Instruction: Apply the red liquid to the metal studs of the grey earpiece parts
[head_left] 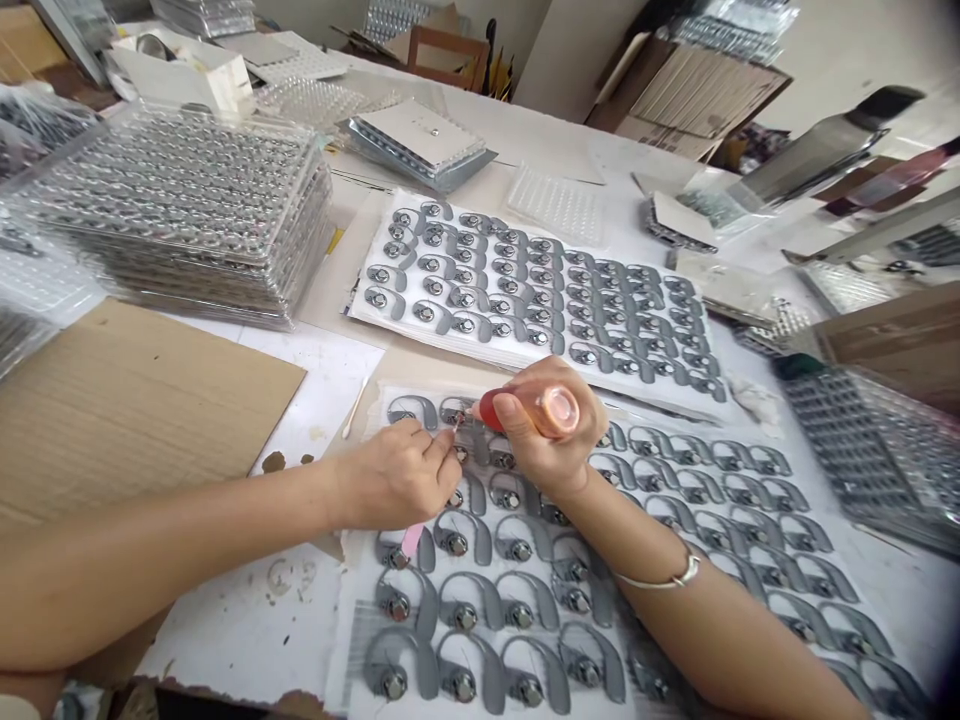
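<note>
My right hand (551,425) is wrapped round a small squeeze bottle (561,408) with a red front part and orange body, its nozzle pointing left. The nozzle is at an ear-hook earphone part (456,412) in the top row of the near sheet. My left hand (405,470) pinches what look like slim tweezers, whose flat pink end (412,540) sticks out below the palm. Their tip meets the same part, close to the nozzle. Rows of grey earphone hooks (465,615) with round metallic pieces and thin wires lie around and under both hands.
Beyond my hands lies a second sheet of grey hooks (457,290). A tall stack of clear trays (195,220) stands back left, behind flat cardboard (135,400). A cotton swab (354,408) lies left of the near sheet. More trays (862,450) and a bottle (825,150) are at right.
</note>
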